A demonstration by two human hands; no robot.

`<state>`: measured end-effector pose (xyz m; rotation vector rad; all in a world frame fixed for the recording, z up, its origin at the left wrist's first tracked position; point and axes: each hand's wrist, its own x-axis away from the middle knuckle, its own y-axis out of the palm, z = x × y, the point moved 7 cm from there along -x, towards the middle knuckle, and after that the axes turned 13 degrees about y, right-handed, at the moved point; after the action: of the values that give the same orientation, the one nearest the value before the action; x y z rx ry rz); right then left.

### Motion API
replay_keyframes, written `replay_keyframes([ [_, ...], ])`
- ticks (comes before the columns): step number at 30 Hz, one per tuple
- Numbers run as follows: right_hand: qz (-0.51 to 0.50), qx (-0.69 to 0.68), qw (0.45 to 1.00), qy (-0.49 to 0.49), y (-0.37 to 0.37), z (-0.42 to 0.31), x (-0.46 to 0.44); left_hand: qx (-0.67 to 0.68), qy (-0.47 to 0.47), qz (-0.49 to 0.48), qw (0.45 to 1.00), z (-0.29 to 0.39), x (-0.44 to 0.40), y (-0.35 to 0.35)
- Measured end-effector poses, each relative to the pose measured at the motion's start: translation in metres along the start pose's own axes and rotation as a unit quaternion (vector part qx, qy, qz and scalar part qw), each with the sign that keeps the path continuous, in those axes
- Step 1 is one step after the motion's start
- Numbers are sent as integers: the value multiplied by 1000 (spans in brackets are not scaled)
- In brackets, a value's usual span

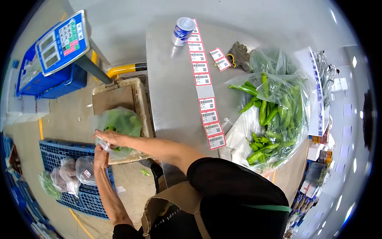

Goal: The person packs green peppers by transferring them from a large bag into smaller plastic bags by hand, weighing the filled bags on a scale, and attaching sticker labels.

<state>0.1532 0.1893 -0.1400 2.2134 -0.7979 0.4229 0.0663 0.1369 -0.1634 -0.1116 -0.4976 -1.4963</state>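
A clear plastic bag (126,121) with green peppers inside lies over the scale platform (115,97) at left centre. My right hand (109,137) is closed on the gathered neck of this bag. Just below it, my left hand (101,154) also grips the bag's neck, its fingers pressed together. On the metal table (171,91) a large open clear bag (294,75) holds many long green peppers (270,113). A strip of barcode labels (201,79) runs along the tabletop, with a short label piece (220,59) beside it.
A scale display (61,44) on a post rises at the upper left, near blue crates (65,81). A blue-and-white can (183,32) and a dark glove (239,55) are on the table. Filled bags (68,175) rest on a blue pallet (89,199) at lower left.
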Motion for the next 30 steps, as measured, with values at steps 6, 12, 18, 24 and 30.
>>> replay_keyframes([
  [6, 153, 100, 983, -7, -35, 29, -40, 44, -54, 2, 998, -9, -13, -35],
  [12, 367, -439, 818, 60, -74, 100, -27, 233, -223, 335, 885, -127, -18, -126],
  [18, 363, 136, 919, 76, -80, 29, -12, 390, -106, 100, 909, -71, -34, -85],
  [24, 198, 565, 790, -134, -7, 20, -24, 579, -158, 267, 754, -98, -74, -110],
  [30, 30, 684, 656, -318, 14, 7, 21, 479, -129, 294, 817, -154, -116, -184],
])
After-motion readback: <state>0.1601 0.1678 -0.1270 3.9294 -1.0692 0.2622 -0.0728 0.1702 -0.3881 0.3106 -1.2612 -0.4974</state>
